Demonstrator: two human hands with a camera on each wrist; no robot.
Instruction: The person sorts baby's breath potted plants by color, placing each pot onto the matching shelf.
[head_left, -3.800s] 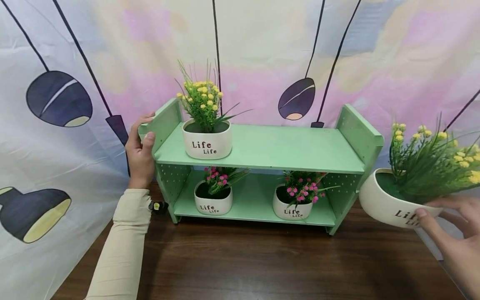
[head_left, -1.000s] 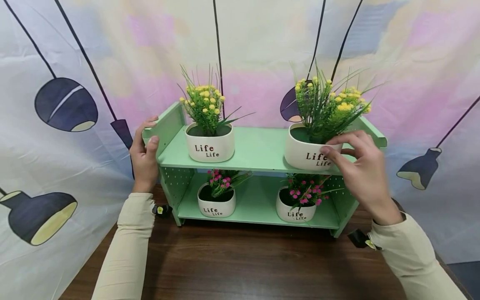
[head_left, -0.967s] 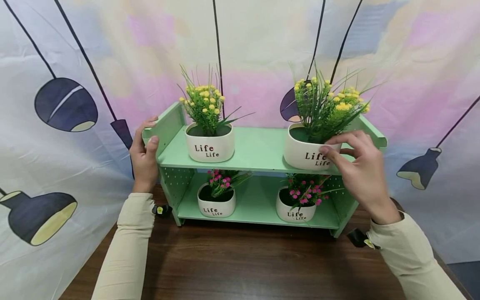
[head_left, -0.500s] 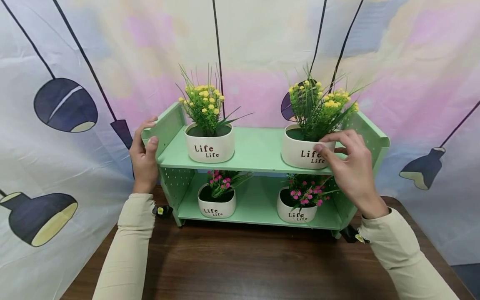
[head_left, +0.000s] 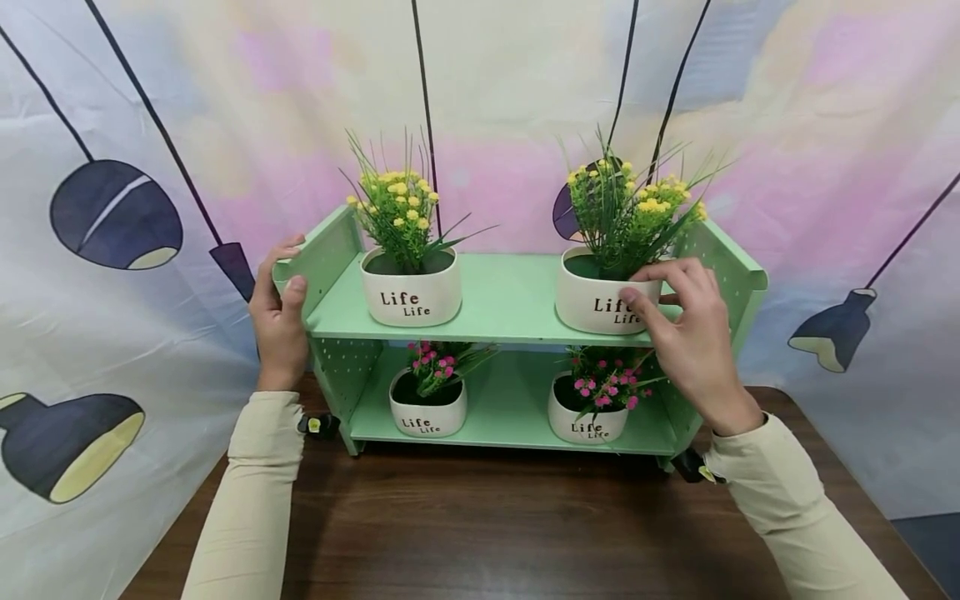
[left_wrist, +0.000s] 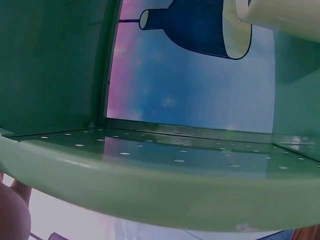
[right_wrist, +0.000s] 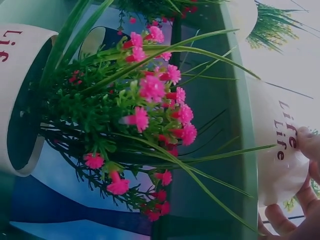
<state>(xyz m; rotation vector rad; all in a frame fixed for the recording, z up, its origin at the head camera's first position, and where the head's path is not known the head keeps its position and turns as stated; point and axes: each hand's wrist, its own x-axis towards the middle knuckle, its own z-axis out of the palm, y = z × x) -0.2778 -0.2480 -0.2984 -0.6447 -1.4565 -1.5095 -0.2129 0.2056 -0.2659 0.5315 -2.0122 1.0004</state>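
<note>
A green two-tier shelf stands on the table. With thumb and fingers, my right hand pinches the right side of a white "Life" flowerpot with yellow flowers, upright on the top board. In the right wrist view, fingers touch that flowerpot. My left hand grips the shelf's left side panel at its upper front edge. On the top board's left sits another flowerpot with yellow flowers.
Two flowerpots with pink flowers, one left and one right, stand on the lower board. The brown table extends in front. A fabric backdrop printed with lamps hangs close behind.
Since the oldest frame, my right hand has brought the yellow-flowered pot from beyond the shelf's right side onto the top board. Lately it slid slightly left. My left hand keeps its grip.
</note>
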